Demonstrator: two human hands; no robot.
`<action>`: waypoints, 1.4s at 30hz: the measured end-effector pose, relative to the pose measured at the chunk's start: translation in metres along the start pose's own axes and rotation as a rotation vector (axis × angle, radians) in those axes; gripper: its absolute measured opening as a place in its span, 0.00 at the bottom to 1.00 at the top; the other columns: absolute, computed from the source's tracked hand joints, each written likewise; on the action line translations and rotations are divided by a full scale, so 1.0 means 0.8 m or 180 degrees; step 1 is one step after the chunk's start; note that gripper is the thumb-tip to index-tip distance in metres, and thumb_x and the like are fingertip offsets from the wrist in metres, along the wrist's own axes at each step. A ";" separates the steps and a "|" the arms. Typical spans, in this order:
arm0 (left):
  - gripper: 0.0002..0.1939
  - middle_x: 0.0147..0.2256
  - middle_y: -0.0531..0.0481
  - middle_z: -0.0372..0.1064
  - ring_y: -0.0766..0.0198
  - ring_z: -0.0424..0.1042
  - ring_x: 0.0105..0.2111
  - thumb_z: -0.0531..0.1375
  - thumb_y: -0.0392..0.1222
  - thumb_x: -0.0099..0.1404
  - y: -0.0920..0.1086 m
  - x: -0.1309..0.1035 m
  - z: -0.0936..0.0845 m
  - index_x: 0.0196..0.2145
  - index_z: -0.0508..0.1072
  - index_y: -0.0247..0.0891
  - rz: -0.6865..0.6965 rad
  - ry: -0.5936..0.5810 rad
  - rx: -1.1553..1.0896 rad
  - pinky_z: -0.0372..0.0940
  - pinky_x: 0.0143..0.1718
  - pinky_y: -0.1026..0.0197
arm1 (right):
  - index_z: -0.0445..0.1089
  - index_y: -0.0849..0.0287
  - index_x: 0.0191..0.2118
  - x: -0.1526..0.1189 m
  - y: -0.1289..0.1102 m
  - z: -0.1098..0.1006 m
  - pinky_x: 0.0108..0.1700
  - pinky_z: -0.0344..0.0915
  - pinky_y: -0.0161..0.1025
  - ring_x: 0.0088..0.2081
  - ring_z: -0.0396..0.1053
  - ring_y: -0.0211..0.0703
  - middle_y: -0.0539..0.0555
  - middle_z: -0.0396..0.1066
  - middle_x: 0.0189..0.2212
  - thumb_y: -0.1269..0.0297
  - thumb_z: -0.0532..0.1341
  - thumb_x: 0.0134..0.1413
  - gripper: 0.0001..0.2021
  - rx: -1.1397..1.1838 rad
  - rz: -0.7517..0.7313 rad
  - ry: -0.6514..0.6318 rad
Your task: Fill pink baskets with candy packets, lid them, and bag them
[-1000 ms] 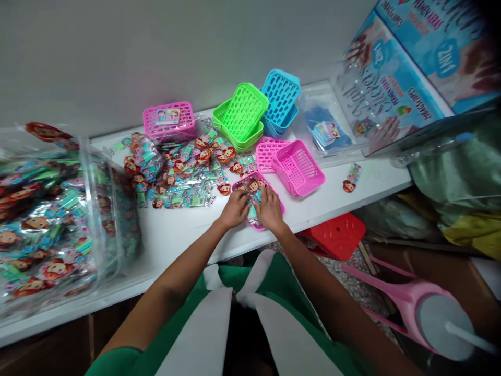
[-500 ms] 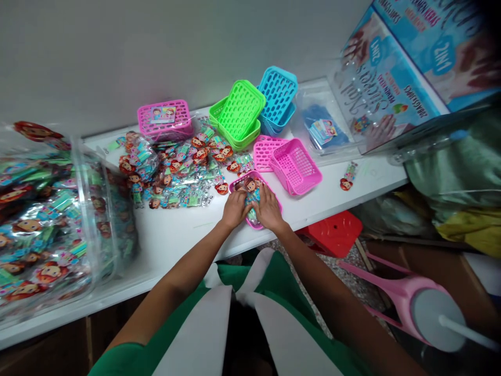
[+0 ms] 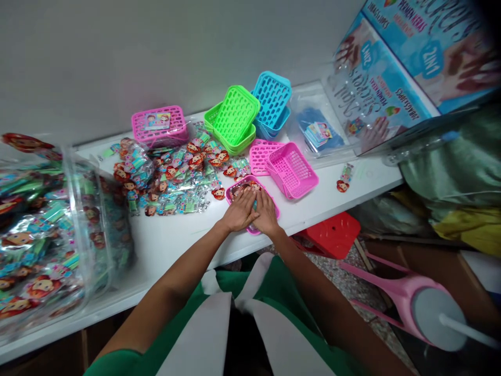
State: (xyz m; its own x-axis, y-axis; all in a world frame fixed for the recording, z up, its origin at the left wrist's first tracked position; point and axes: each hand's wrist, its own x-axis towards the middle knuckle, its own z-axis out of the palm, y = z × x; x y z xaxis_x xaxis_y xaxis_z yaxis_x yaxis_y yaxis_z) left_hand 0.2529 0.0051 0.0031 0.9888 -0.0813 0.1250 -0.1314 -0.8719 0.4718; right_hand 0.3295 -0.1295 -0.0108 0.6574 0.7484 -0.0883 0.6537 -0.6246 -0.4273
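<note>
Both hands lie over a pink plastic basket that holds small printed packets with doll-like figures. My left hand is flat on the packets, fingers stretched out. Beside it my right hand also lies flat, its fingers extended and the two hands touching. The hands cover most of the basket's contents. Left of the basket spreads a pile of clear-wrapped packets. To its right stand an upright pink basket and a pink lattice lid.
A large clear tub full of packets stands at the left. Behind are green baskets, blue baskets and a filled pink basket. A clear tray holds cards, near printed boxes. Stools stand below the table.
My left hand has moved from the basket's side onto the packets, flattening its fingers beside my right hand. The whole view has shifted slightly.
</note>
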 end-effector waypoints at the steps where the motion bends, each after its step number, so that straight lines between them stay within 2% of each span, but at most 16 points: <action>1: 0.37 0.64 0.30 0.43 0.49 0.37 0.66 0.44 0.56 0.68 -0.001 0.001 0.001 0.65 0.44 0.25 -0.0014 -0.0049 0.0022 0.40 0.63 0.42 | 0.40 0.74 0.66 -0.002 0.005 -0.002 0.65 0.42 0.53 0.67 0.36 0.52 0.68 0.40 0.66 0.60 0.50 0.60 0.34 0.0140 -0.0097 -0.0028; 5: 0.32 0.65 0.32 0.42 0.50 0.36 0.66 0.44 0.52 0.69 -0.003 0.000 0.004 0.64 0.50 0.27 -0.0048 -0.0075 0.0119 0.39 0.64 0.41 | 0.42 0.69 0.67 -0.012 0.016 -0.007 0.64 0.45 0.53 0.67 0.38 0.47 0.65 0.42 0.66 0.64 0.44 0.62 0.29 0.0397 -0.0284 -0.0066; 8: 0.30 0.65 0.32 0.43 0.49 0.36 0.66 0.46 0.48 0.69 -0.002 -0.001 0.006 0.63 0.51 0.28 -0.0089 -0.0090 0.0159 0.39 0.63 0.40 | 0.45 0.73 0.65 -0.015 0.017 -0.010 0.65 0.44 0.55 0.67 0.36 0.50 0.68 0.41 0.66 0.67 0.43 0.62 0.28 0.0250 -0.0208 -0.0009; 13: 0.31 0.65 0.32 0.41 0.47 0.36 0.66 0.48 0.47 0.68 -0.003 0.000 0.012 0.64 0.50 0.30 -0.0074 -0.0125 0.0172 0.40 0.62 0.38 | 0.43 0.68 0.67 -0.014 0.031 -0.017 0.65 0.46 0.54 0.67 0.39 0.48 0.63 0.43 0.66 0.64 0.45 0.62 0.29 0.0310 -0.0683 -0.0459; 17: 0.30 0.65 0.31 0.43 0.46 0.36 0.66 0.48 0.48 0.68 -0.002 0.001 0.014 0.63 0.52 0.29 -0.0113 -0.0162 0.0304 0.41 0.62 0.38 | 0.43 0.76 0.65 -0.020 0.028 -0.018 0.65 0.44 0.55 0.67 0.35 0.51 0.69 0.39 0.66 0.65 0.46 0.62 0.30 -0.0036 -0.0544 -0.0283; 20: 0.30 0.64 0.30 0.45 0.46 0.37 0.66 0.48 0.48 0.68 0.000 0.000 0.012 0.63 0.53 0.28 -0.0089 -0.0150 0.0428 0.41 0.61 0.38 | 0.50 0.73 0.64 -0.013 0.024 -0.037 0.63 0.49 0.51 0.65 0.45 0.51 0.68 0.49 0.64 0.63 0.47 0.62 0.27 -0.0072 -0.0662 -0.0339; 22: 0.30 0.64 0.31 0.45 0.46 0.38 0.66 0.48 0.47 0.68 0.001 0.000 0.011 0.63 0.53 0.29 -0.0072 -0.0097 0.0508 0.41 0.61 0.39 | 0.53 0.68 0.63 0.003 0.027 -0.061 0.61 0.51 0.51 0.62 0.52 0.52 0.65 0.55 0.61 0.61 0.47 0.63 0.26 -0.0141 -0.0590 -0.0078; 25: 0.29 0.64 0.32 0.45 0.46 0.40 0.65 0.48 0.46 0.68 0.002 0.000 0.010 0.63 0.54 0.31 -0.0057 -0.0038 0.0596 0.41 0.61 0.39 | 0.46 0.65 0.66 0.036 0.041 -0.098 0.59 0.51 0.57 0.60 0.53 0.59 0.68 0.54 0.61 0.60 0.49 0.62 0.29 -0.0595 0.0022 0.0539; 26: 0.29 0.64 0.32 0.45 0.46 0.40 0.65 0.48 0.47 0.68 0.003 0.000 0.009 0.63 0.53 0.31 -0.0056 -0.0036 0.0616 0.41 0.61 0.39 | 0.44 0.65 0.66 0.045 0.049 -0.107 0.57 0.53 0.57 0.58 0.56 0.61 0.70 0.55 0.60 0.61 0.50 0.61 0.30 -0.0779 0.0242 0.0487; 28: 0.29 0.65 0.33 0.45 0.46 0.41 0.65 0.48 0.47 0.68 0.004 0.000 0.008 0.63 0.53 0.32 -0.0075 -0.0052 0.0637 0.42 0.61 0.39 | 0.46 0.67 0.66 0.052 0.067 -0.115 0.50 0.61 0.52 0.51 0.65 0.59 0.71 0.65 0.52 0.68 0.50 0.60 0.29 -0.1093 0.0543 -0.0015; 31: 0.29 0.64 0.33 0.46 0.47 0.41 0.65 0.47 0.47 0.68 0.005 0.000 0.006 0.63 0.53 0.32 -0.0137 -0.0087 0.0632 0.42 0.61 0.39 | 0.53 0.64 0.62 0.030 0.098 -0.117 0.40 0.64 0.44 0.41 0.71 0.53 0.66 0.71 0.41 0.75 0.48 0.58 0.26 -0.1445 0.0619 -0.0654; 34: 0.29 0.64 0.33 0.46 0.47 0.41 0.65 0.47 0.47 0.68 0.006 0.000 0.003 0.63 0.53 0.31 -0.0134 -0.0082 0.0599 0.41 0.62 0.39 | 0.61 0.64 0.57 -0.004 0.115 -0.127 0.39 0.64 0.44 0.40 0.71 0.54 0.65 0.71 0.39 0.68 0.49 0.61 0.20 -0.1677 0.0591 -0.0673; 36: 0.29 0.65 0.33 0.44 0.46 0.40 0.66 0.47 0.47 0.68 0.006 0.001 0.000 0.64 0.52 0.33 -0.0116 -0.0065 0.0576 0.40 0.62 0.39 | 0.64 0.65 0.55 -0.008 0.115 -0.140 0.42 0.63 0.47 0.43 0.69 0.56 0.66 0.71 0.40 0.58 0.49 0.63 0.21 -0.1680 0.0523 -0.0413; 37: 0.30 0.65 0.33 0.43 0.46 0.40 0.66 0.48 0.48 0.68 0.006 0.002 -0.002 0.64 0.51 0.34 -0.0109 -0.0066 0.0568 0.40 0.62 0.38 | 0.64 0.65 0.55 0.000 0.112 -0.147 0.44 0.62 0.47 0.44 0.68 0.56 0.66 0.71 0.42 0.54 0.49 0.63 0.23 -0.1604 0.0431 -0.0241; 39: 0.32 0.65 0.34 0.42 0.45 0.39 0.66 0.48 0.52 0.68 0.008 0.003 -0.007 0.65 0.50 0.36 -0.0099 -0.0082 0.0551 0.37 0.62 0.37 | 0.62 0.63 0.56 0.040 0.105 -0.155 0.48 0.61 0.45 0.48 0.66 0.54 0.64 0.69 0.46 0.52 0.48 0.64 0.24 -0.1330 0.0121 -0.0026; 42: 0.34 0.66 0.36 0.41 0.45 0.38 0.66 0.48 0.58 0.66 0.012 0.004 -0.014 0.65 0.50 0.38 -0.0108 -0.0103 0.0529 0.35 0.62 0.36 | 0.57 0.63 0.60 0.134 0.098 -0.144 0.51 0.60 0.43 0.52 0.63 0.53 0.64 0.66 0.52 0.55 0.54 0.61 0.26 -0.1089 -0.0344 -0.0343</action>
State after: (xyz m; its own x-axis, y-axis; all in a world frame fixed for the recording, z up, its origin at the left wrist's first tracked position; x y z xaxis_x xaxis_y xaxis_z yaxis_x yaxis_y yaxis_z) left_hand 0.2542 0.0020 0.0174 0.9946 -0.0637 0.0822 -0.0871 -0.9420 0.3240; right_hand 0.4944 -0.1235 0.0503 0.5463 0.8219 -0.1613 0.8167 -0.5654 -0.1156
